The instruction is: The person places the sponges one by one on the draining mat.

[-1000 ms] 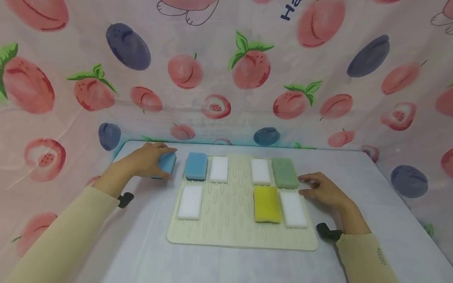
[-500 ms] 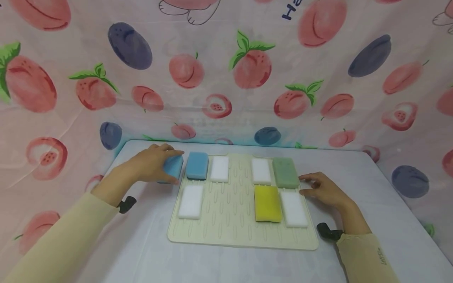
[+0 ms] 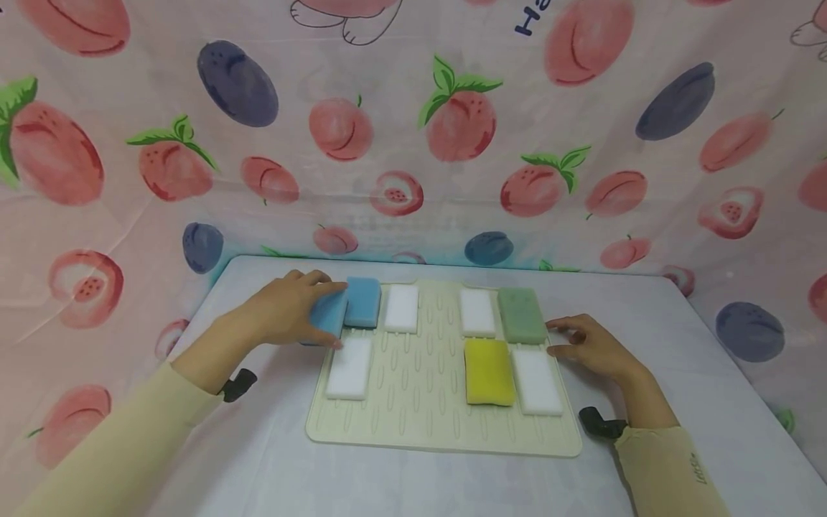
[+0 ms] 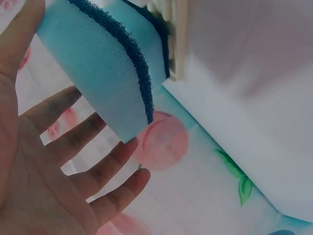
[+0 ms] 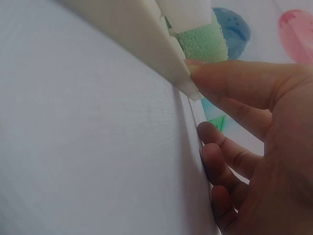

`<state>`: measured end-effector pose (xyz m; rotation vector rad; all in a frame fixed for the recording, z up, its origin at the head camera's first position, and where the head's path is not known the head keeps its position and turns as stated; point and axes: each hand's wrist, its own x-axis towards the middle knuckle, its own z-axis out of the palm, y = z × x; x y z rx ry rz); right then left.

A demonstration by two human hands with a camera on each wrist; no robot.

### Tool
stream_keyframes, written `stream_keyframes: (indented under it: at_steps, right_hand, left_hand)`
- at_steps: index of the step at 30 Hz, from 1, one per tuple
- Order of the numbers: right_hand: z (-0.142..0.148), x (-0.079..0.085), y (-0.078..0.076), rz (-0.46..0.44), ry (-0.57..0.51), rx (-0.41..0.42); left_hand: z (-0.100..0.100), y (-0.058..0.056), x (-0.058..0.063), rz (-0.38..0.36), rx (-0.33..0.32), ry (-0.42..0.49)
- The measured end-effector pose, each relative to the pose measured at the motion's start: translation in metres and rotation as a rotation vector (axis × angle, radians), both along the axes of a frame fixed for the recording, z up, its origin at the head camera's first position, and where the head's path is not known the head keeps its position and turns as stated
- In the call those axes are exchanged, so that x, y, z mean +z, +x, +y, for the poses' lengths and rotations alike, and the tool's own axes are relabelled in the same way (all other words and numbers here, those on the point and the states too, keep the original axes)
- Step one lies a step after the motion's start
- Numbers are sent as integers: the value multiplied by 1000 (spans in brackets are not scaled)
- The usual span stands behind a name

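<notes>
In the head view my left hand (image 3: 287,305) grips a blue sponge (image 3: 329,314) between thumb and fingers, over the left edge of a cream ridged mat (image 3: 420,402). The left wrist view shows this sponge's dark scouring layer (image 4: 134,54). A second blue sponge (image 3: 364,301) lies just right of it on the mat. My right hand (image 3: 591,348) rests by the mat's right edge, index and thumb tips apart and touching that edge beside a green sponge (image 3: 521,316). In the right wrist view the thumb (image 5: 234,81) lies against the edge; the other fingers are loosely curled.
White sponges lie on the mat at the back left (image 3: 401,309), front left (image 3: 349,368), back right (image 3: 477,313) and front right (image 3: 537,382). A yellow sponge (image 3: 489,372) lies beside the front right one. A fruit-print cloth (image 3: 413,143) hangs behind the white table (image 3: 413,488).
My left hand has carried the blue sponge rightward and slightly nearer, from beside the mat to over its left edge. The right hand has stayed in place.
</notes>
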<state>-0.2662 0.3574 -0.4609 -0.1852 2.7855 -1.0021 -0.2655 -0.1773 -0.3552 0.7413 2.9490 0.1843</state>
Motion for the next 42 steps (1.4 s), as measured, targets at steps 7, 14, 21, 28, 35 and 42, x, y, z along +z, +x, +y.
stream_keyframes:
  at_steps: [7,14,21,28,35,42]
  right_hand:
    - [-1,3,2,-12,1,-10]
    - [-1,3,2,-16,-2,-6]
    - [-1,0,1,-15,1,-11]
    - [-1,0,0,-11,-2,-12]
    - [-2,1,1,-19,4,-14]
    - [-2,2,2,-11,-10,-5]
  left_hand:
    - [10,8,0,24,-33,-8]
    - [21,16,-6,63,-63,-13]
    - [35,24,-9,83,-80,-20]
    - [49,30,-12,72,-89,-19]
    - [62,33,-17,59,-96,-37]
    - [74,38,-20,34,-82,-55]
